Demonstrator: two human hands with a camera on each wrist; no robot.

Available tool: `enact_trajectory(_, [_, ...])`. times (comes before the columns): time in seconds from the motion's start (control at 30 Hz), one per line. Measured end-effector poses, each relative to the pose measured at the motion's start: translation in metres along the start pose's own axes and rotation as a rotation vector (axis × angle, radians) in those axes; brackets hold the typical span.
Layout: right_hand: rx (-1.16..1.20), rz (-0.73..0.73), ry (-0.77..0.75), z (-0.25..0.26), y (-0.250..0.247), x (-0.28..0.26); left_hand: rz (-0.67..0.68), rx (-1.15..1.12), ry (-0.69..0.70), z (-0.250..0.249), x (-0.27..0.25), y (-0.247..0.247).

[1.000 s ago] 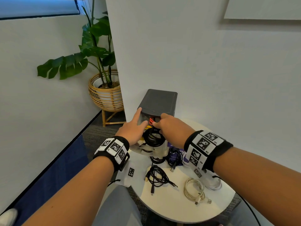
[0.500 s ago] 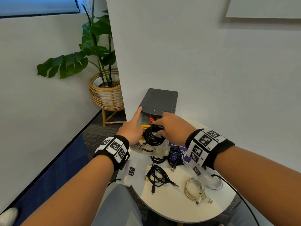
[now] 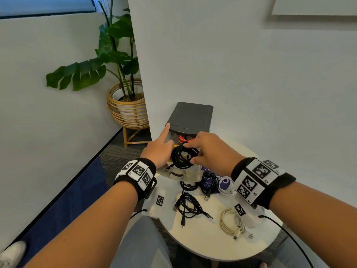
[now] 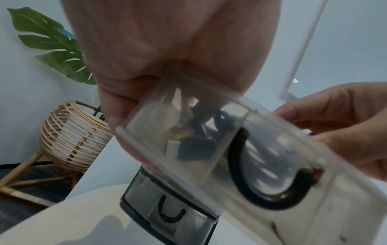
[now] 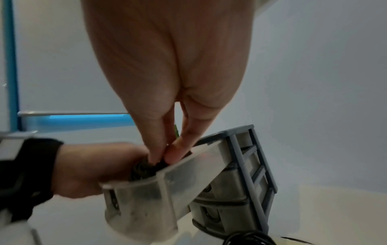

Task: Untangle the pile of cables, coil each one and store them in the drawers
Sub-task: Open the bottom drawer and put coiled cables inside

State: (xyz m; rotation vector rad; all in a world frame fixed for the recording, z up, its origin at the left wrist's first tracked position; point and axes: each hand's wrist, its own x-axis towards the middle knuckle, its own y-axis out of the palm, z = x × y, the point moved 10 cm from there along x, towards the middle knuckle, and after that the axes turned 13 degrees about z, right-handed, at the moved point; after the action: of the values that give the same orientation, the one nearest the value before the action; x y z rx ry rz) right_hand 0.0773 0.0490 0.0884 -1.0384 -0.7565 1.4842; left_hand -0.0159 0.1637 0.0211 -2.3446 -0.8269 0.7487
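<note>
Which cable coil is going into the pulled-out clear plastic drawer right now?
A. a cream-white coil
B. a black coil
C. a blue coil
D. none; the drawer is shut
B: the right hand pinches a black cable coil over the open clear plastic drawer, which the left hand holds; the cream-white cable coil lies on the round white table.

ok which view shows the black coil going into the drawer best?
Head view: the black coil sits in the open top drawer, with the right hand pinching its rim. Left wrist shows one blurred loop through the clear drawer wall. Right wrist shows only a dark sliver under the fingertips.
</note>
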Motion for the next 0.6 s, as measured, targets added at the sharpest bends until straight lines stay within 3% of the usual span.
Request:
enact_trajectory(0.23, [-0.209, 0.024, 0.019, 0.004, 0.017, 0.002, 0.128, -0.094, 0.040, -0.009, -0.001, 0.010])
enact_trajectory(0.4, [-0.150, -0.033, -0.025, 0.008, 0.015, 0.001, 0.136, -0.138, 0.022, -0.008, -0.002, 0.011])
enact_trajectory(0.6, [-0.270, -0.002, -0.073, 0.016, 0.026, 0.002, 0.106, -0.073, 0.062, -0.006, 0.001, 0.009])
